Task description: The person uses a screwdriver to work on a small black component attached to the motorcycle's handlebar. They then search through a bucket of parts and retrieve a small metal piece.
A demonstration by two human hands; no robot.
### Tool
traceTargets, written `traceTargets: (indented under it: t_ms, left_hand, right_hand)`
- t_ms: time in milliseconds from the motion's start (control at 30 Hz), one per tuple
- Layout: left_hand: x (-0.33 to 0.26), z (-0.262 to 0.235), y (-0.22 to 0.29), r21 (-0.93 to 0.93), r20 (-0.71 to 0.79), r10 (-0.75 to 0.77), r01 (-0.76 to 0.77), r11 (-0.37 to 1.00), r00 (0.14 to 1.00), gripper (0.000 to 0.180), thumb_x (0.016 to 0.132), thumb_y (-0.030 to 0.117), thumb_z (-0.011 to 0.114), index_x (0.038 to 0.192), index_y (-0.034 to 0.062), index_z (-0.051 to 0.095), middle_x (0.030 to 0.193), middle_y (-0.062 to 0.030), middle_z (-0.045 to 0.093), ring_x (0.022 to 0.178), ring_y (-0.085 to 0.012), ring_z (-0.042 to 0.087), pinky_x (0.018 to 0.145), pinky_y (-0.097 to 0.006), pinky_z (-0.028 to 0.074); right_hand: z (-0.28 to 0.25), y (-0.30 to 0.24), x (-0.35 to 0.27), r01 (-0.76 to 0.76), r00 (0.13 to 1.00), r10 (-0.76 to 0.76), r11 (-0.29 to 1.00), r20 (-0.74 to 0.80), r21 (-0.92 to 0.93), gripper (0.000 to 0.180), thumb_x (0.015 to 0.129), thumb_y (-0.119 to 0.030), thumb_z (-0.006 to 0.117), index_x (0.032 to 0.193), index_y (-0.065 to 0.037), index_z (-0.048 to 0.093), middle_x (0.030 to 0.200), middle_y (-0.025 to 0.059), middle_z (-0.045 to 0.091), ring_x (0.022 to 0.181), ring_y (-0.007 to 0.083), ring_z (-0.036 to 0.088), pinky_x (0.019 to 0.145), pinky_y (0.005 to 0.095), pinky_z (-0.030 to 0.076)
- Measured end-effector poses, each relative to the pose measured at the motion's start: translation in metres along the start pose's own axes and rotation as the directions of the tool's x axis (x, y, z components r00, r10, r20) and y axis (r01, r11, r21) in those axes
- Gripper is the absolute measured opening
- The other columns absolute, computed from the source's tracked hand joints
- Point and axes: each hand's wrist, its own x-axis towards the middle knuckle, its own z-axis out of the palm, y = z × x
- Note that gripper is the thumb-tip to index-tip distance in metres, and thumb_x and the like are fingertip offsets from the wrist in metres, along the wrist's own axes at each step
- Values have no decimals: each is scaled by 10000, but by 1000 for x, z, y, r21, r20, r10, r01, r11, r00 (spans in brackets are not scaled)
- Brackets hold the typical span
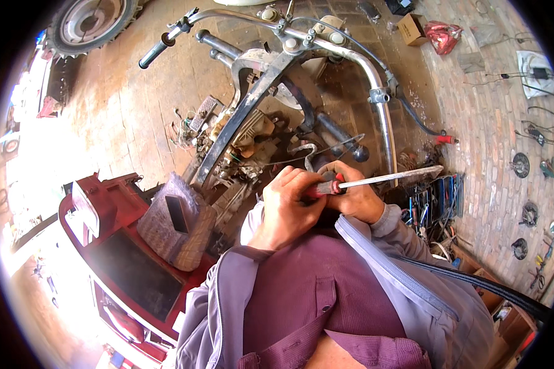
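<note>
Close to my chest, my left hand (291, 200) is closed around the red handle of a screwdriver (388, 178). Its long metal blade points to the right and passes over my right hand (361, 198). The right hand's fingers are curled in beside the handle's front end; a bit of red and black shows by them, and what they grip is hidden. Just beyond both hands stands a partly stripped motorcycle frame (243, 120), with a chrome handlebar (385, 132) and a dirty engine (252, 135). A bent metal lever (308, 149) shows just past my fingers.
To the left, a red vehicle body (95, 246) carries a wrapped seat (197, 237) with a phone (176, 214) on it. Tools (425, 209) crowd a container by my right arm. A wheel (92, 24), a cardboard box (411, 29) and a red plastic bag (442, 37) lie farther off.
</note>
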Motion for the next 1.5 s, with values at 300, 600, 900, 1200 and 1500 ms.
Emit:
traceTargets:
  t_ms: [300,600,900,1200,1500]
  left_hand:
    - [-1,-4,4,110,-22,91,-88,990,996,269,612,-4,759,859,67,680,762,-49,659,688,-237,612,611,-332,522]
    - [-2,-2,3,188,38,150,-155,970,988,303,560,71,763,843,102,657,793,-28,653,774,-246,613,628,-359,524]
    - [-2,0,6,194,90,167,-181,964,982,299,584,39,763,861,95,665,815,-31,668,742,-245,609,642,-348,531]
    - [-5,3,4,208,131,246,-269,940,960,307,572,88,763,852,96,636,793,-40,627,762,-243,600,630,-353,519]
    - [-9,2,-4,36,-53,238,-237,971,970,322,570,-4,765,860,75,648,840,-61,663,744,-266,621,625,-347,523]
  right_hand:
    - [4,-2,0,64,997,-65,997,-45,-40,347,778,-131,807,1012,-30,572,847,25,577,780,85,509,697,267,464]
    - [5,7,-4,-58,996,62,997,-64,60,303,802,-161,776,987,-17,583,841,42,612,777,85,550,693,259,479]
    - [10,24,-13,-26,985,30,999,-172,24,321,775,-161,797,974,-18,589,834,21,611,784,83,557,693,255,481]
    - [16,25,-21,-42,976,76,985,-204,166,343,757,-164,818,984,-28,599,831,-8,602,761,67,545,684,231,474]
    - [13,20,-29,-123,943,181,970,-280,211,344,762,-128,807,1025,-8,620,836,23,630,761,77,566,655,241,482]
